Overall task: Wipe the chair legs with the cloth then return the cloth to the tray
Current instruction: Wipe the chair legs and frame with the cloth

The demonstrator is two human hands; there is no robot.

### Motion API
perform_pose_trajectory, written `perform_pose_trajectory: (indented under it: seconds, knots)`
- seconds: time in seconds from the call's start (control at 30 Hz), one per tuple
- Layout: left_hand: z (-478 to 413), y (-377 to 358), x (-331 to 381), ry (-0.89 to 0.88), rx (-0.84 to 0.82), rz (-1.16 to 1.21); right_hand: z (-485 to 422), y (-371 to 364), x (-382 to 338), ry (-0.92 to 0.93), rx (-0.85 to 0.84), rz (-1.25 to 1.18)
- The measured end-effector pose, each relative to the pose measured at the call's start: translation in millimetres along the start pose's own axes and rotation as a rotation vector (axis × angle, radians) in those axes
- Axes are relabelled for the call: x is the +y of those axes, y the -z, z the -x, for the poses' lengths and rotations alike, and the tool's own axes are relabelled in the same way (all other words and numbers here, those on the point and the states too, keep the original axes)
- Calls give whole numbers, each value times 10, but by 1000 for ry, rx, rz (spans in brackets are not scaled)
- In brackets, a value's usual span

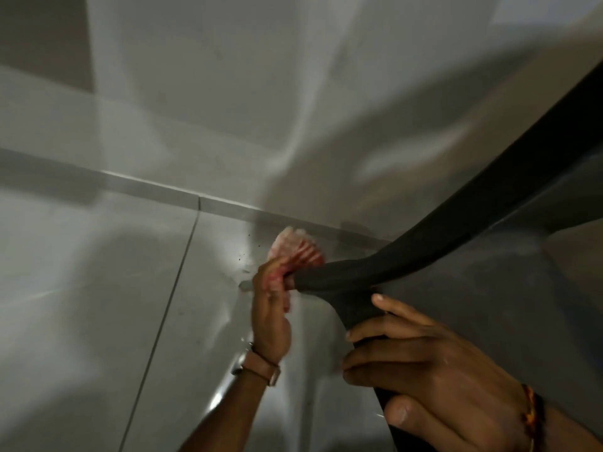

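A black chair leg (342, 277) juts leftward from the chair's dark frame (489, 203), which sweeps up to the right edge. My left hand (270, 318), with a watch on its wrist, is closed on a red-and-white cloth (295, 251) bunched against the leg's tip. The cloth is blurred. My right hand (430, 370) grips a lower black part of the chair near the bottom right. The tray is not in view.
Pale glossy floor tiles (98, 305) with a grout line fill the lower left. A skirting strip (182, 194) runs along the base of a light wall (228, 76). Dark specks lie on the floor near the cloth.
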State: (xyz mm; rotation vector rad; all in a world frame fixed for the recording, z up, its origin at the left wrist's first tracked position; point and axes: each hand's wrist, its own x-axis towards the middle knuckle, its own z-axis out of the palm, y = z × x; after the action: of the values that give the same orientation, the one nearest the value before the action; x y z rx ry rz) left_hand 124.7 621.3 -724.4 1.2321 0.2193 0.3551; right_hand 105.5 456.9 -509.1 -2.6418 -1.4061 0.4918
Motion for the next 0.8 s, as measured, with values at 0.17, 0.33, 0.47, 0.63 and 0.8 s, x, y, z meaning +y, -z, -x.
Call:
perform_pose_trajectory:
  seconds: [0.17, 0.33, 0.47, 0.63, 0.8]
  knots:
    - [-535, 573, -1054, 394, -50, -135, 10, -44, -3, 9, 73, -34]
    - [-670, 527, -1106, 626, 30, -170, 18, -32, -8, 21, 59, -35]
    - [-281, 195, -292, 437, 42, -120, 24, -22, -33, -2, 45, -51]
    - [156, -100, 694, 346, 8, -101, 8, 71, -110, -47, -56, -28]
    - [212, -128, 1293, 486, 18, -20, 6, 173, -193, -101, -120, 53]
